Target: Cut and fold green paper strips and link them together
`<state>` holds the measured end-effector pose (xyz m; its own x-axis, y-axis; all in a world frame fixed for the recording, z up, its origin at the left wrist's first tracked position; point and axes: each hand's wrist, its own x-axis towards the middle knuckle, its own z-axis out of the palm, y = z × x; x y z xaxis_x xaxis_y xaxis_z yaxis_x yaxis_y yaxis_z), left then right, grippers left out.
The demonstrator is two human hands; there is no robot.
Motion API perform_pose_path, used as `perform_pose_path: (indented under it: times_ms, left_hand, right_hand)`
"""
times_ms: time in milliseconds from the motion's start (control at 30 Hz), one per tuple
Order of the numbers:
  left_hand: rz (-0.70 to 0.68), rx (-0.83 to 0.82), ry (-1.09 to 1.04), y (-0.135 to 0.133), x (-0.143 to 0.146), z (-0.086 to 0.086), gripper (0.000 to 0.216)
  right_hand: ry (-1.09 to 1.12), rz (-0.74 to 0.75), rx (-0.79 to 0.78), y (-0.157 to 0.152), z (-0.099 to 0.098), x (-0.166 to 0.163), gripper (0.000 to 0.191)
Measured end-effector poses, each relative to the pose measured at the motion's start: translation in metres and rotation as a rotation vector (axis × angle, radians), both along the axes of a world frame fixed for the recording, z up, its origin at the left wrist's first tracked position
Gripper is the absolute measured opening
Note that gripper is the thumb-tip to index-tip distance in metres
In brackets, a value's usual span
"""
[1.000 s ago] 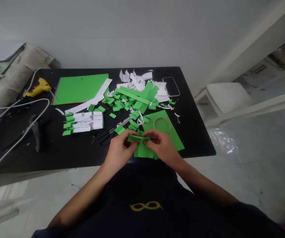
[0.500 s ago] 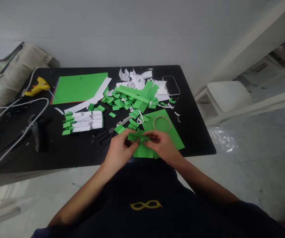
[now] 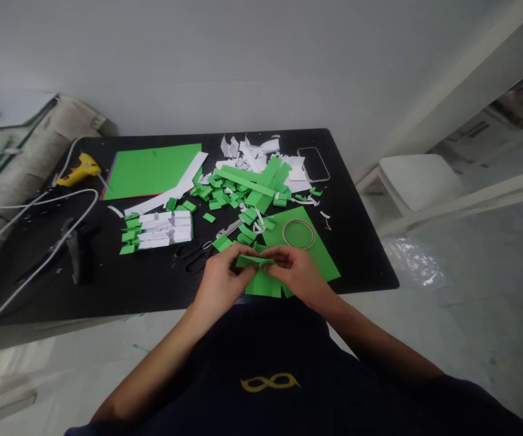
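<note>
You hold a green strip (image 3: 254,261) between both hands at the table's near edge, your left hand (image 3: 220,281) pinching its left end and your right hand (image 3: 298,274) pinching its right end, fingertips pressed onto the paper. Under it lies a green sheet (image 3: 316,251) with a tape ring (image 3: 299,233) at about 1 o'clock from the strip. At 10 o'clock lie scissors (image 3: 193,251), then a stack of white strips (image 3: 163,229); at 12 o'clock a heap of green and white scraps (image 3: 243,181), with a phone (image 3: 313,163) beyond. A larger green sheet (image 3: 152,169) and a yellow glue gun (image 3: 77,171) sit at the far left of the black table (image 3: 106,284), against a white wall; a white chair (image 3: 418,178) stands to the right. Compared with a second ago, your hands sit slightly lower in view and closer together on the strip, and the table's layout is unchanged.
</note>
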<state>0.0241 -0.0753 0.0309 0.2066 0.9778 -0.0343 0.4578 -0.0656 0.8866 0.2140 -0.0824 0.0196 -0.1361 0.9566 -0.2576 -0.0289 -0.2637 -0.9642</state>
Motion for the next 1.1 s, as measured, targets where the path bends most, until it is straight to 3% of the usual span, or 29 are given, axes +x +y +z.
perform_pose_path:
  times_ms: [400,800,1100]
  left_hand:
    - [-0.013,0.015,-0.038,-0.0008,0.0003,0.0036,0.018]
    - [-0.043,0.029,0.0,0.0003,-0.0045,0.0015,0.022]
    - [-0.065,0.064,0.049,0.0019,-0.0067,0.0056,0.022]
  right_hand:
    - [0.047,0.002,-0.094,0.0012,-0.0002,0.0004,0.018]
    - [0.055,0.018,-0.034,0.0005,-0.0046,0.001,0.025]
    - [0.039,0.03,-0.058,0.0001,0.0036,0.0049,0.019]
